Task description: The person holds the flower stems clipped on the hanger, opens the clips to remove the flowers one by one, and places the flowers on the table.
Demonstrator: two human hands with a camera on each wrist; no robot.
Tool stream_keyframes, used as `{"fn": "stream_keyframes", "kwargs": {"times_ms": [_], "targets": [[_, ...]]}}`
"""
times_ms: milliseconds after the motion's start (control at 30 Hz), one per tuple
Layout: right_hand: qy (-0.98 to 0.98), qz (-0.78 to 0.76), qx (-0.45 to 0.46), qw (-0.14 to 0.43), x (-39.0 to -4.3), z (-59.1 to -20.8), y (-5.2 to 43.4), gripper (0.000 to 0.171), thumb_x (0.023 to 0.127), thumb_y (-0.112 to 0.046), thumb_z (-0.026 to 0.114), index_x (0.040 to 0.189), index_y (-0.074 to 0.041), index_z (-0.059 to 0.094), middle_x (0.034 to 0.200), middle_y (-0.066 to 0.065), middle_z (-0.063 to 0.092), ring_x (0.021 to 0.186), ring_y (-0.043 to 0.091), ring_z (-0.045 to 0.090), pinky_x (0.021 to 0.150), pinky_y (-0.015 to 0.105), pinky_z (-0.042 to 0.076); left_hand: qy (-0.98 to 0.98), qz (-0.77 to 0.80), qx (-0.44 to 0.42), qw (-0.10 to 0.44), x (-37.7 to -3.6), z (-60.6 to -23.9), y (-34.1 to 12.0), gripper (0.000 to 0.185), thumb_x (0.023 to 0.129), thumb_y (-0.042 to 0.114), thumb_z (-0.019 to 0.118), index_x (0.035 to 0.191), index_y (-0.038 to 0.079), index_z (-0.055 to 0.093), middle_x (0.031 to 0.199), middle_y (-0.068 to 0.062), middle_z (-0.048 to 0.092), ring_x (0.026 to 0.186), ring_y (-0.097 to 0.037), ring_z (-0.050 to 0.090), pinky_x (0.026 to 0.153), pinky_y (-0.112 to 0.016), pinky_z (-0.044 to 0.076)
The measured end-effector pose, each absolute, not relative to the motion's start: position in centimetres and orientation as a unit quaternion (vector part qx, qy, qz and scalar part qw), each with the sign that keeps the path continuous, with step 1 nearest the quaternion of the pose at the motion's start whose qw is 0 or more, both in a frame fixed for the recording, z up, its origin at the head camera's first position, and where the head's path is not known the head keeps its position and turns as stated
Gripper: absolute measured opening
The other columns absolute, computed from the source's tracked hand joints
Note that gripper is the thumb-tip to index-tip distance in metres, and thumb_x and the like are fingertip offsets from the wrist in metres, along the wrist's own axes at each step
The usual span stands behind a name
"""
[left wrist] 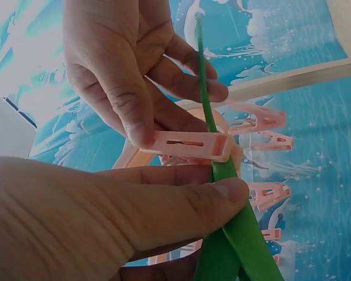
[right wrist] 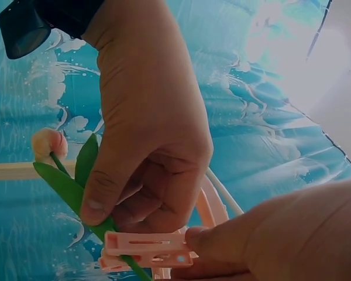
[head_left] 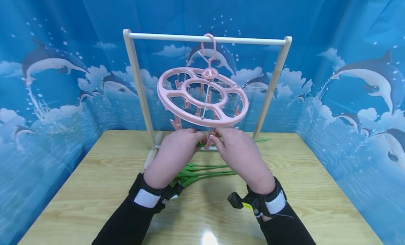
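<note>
Pale wooden table (head_left: 95, 188), blue dolphin curtain (head_left: 47, 79). My right hand (head_left: 243, 157) pinches pink plastic clothespin (left wrist: 193, 146); left hand (head_left: 172, 157) pinches green flower stem (left wrist: 206, 99).

A pink plastic clothes peg (left wrist: 193, 146) hangs below the front rim of a round pink peg hanger (head_left: 202, 97), which hangs tilted by its hook from a wooden rail. The peg lies roughly level, slotted along its side. A green artificial flower stem (left wrist: 206, 99) passes through the peg's jaws, its broad leaves (left wrist: 245, 240) below the peg and a pale pink bud (right wrist: 48, 144) at the far end. More green stems (head_left: 202, 170) lie flat on the worktop beneath.
</note>
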State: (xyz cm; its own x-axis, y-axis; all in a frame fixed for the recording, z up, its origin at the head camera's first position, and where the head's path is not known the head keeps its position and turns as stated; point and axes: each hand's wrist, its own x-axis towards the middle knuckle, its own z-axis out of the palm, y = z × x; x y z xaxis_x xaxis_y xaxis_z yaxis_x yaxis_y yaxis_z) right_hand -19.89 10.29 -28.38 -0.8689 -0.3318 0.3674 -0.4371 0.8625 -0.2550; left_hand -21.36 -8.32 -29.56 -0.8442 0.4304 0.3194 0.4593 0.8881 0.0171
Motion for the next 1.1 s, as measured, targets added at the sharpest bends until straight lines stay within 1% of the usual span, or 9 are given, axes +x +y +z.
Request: {"fn": "stream_keyframes", "kwargs": {"times_ms": [100,267,333,367,500,633,833,1100], "targets": [[-0.947,0.173,0.206,0.175,-19.9,-28.5,10.2,0.017,0.111,-0.031,0.067,0.116,-0.016,0.074,0.079,-0.003,0.066,0.063,0.014,0.056,0.058,0.030,0.046,-0.959,-0.049,-0.232,0.158,-21.4,-29.5,-8.3,0.021,0.098,0.026,0.084,0.118,0.033,0.082,0.109,0.003,0.083,0.102,-0.018,0.079,0.081,-0.036,0.068],[-0.930,0.197,0.218,0.220,-20.0,-28.6,10.2,0.017,0.106,-0.029,0.074,0.117,-0.016,0.078,0.101,0.003,0.080,0.080,0.020,0.070,0.065,0.033,0.054,-0.959,-0.056,-0.229,0.159,-21.3,-29.4,-8.4,0.023,0.099,0.027,0.083,0.121,0.032,0.081,0.108,0.002,0.083,0.099,-0.018,0.079,0.081,-0.037,0.068],[-0.923,0.208,0.224,0.235,-20.1,-28.7,10.2,0.016,0.105,-0.027,0.076,0.116,-0.016,0.080,0.107,0.004,0.082,0.084,0.022,0.072,0.065,0.033,0.054,-0.959,-0.061,-0.228,0.160,-21.3,-29.4,-8.4,0.023,0.099,0.026,0.083,0.122,0.032,0.081,0.108,0.002,0.083,0.099,-0.019,0.079,0.082,-0.037,0.068],[-0.919,0.212,0.226,0.241,-20.1,-28.8,10.2,0.016,0.105,-0.026,0.077,0.116,-0.016,0.080,0.108,0.005,0.082,0.082,0.021,0.072,0.064,0.032,0.053,-0.958,-0.063,-0.228,0.161,-21.3,-29.4,-8.5,0.023,0.099,0.026,0.083,0.122,0.031,0.081,0.108,0.002,0.083,0.099,-0.019,0.079,0.082,-0.038,0.068],[-0.913,0.219,0.231,0.257,-20.3,-29.0,10.2,0.016,0.103,-0.026,0.078,0.113,-0.015,0.084,0.100,0.004,0.084,0.064,0.012,0.061,0.056,0.027,0.044,-0.956,-0.064,-0.233,0.168,-21.3,-29.5,-8.5,0.022,0.099,0.026,0.084,0.120,0.031,0.082,0.107,0.002,0.083,0.100,-0.019,0.080,0.082,-0.038,0.068],[-0.907,0.212,0.237,0.275,-20.5,-29.1,10.2,0.016,0.102,-0.026,0.080,0.110,-0.014,0.086,0.090,0.003,0.084,0.054,0.006,0.052,0.051,0.024,0.040,-0.954,-0.062,-0.235,0.174,-21.3,-29.5,-8.5,0.019,0.099,0.028,0.083,0.118,0.030,0.082,0.108,0.002,0.083,0.100,-0.019,0.080,0.080,-0.037,0.068],[-0.903,0.205,0.239,0.292,-20.8,-29.2,10.4,0.015,0.100,-0.027,0.082,0.101,-0.013,0.086,0.078,0.002,0.080,0.048,0.005,0.045,0.048,0.023,0.036,-0.953,-0.059,-0.239,0.174,-21.4,-29.5,-8.4,0.015,0.098,0.028,0.084,0.113,0.030,0.082,0.104,0.003,0.083,0.098,-0.019,0.080,0.075,-0.036,0.067],[-0.891,0.226,0.243,0.311,-20.9,-29.5,10.5,0.012,0.099,-0.024,0.083,0.100,-0.013,0.085,0.081,0.001,0.081,0.049,0.005,0.045,0.048,0.023,0.036,-0.955,-0.043,-0.239,0.169,-21.5,-29.7,-8.5,0.019,0.097,0.029,0.085,0.116,0.030,0.082,0.105,0.003,0.083,0.100,-0.019,0.080,0.081,-0.037,0.068]]}}
